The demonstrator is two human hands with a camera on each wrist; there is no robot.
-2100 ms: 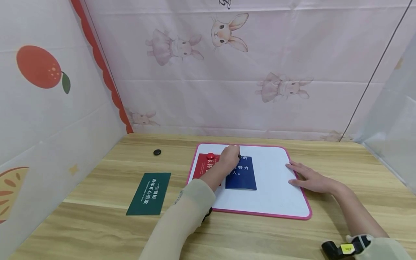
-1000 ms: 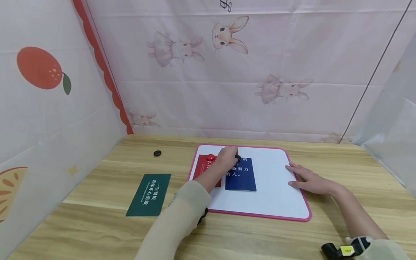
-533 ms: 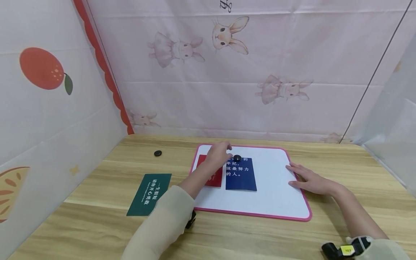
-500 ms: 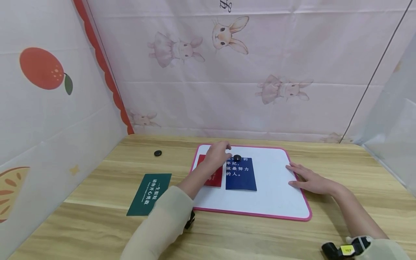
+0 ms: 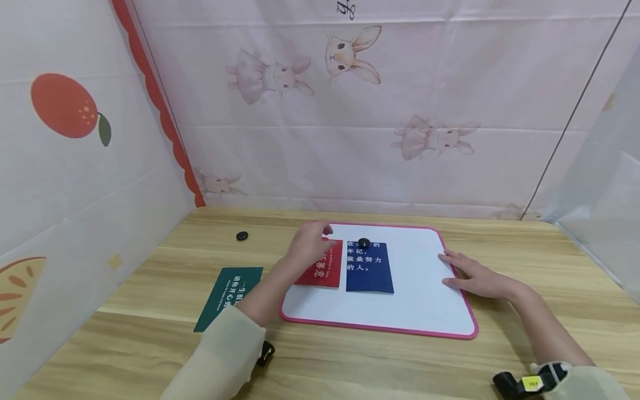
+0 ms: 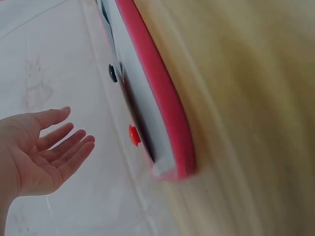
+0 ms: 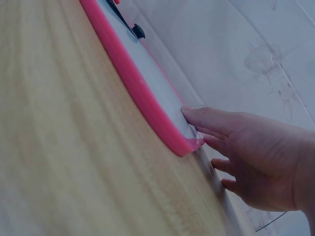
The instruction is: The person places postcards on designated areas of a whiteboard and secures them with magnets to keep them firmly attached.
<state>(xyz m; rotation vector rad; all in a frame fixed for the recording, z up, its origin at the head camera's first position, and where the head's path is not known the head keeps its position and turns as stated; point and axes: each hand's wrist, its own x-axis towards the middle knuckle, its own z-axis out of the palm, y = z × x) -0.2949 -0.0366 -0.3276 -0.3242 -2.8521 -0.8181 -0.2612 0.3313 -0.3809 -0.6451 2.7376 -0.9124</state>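
Note:
My left hand (image 5: 307, 244), its fingers relaxed and holding nothing, hovers over the left part of a pink-edged whiteboard (image 5: 420, 300). Below it lies a red card (image 5: 327, 266) with white writing, partly hidden by the hand. A red magnet (image 6: 134, 135) sits on that card and shows best in the left wrist view. To its right a blue card (image 5: 370, 275) has a black magnet (image 5: 364, 243) at its top edge. My right hand (image 5: 475, 275) rests on the board's right edge, fingers spread, with the thumb on the white surface in the right wrist view.
A green card (image 5: 225, 297) lies on the wooden table left of the board, partly covered by the left forearm. Behind it is a loose black magnet (image 5: 242, 236). Cloth walls printed with rabbits and fruit stand around the table.
My left hand has let go of the black magnet on the blue card and moved left over the red card. The right hand has stayed on the board's edge.

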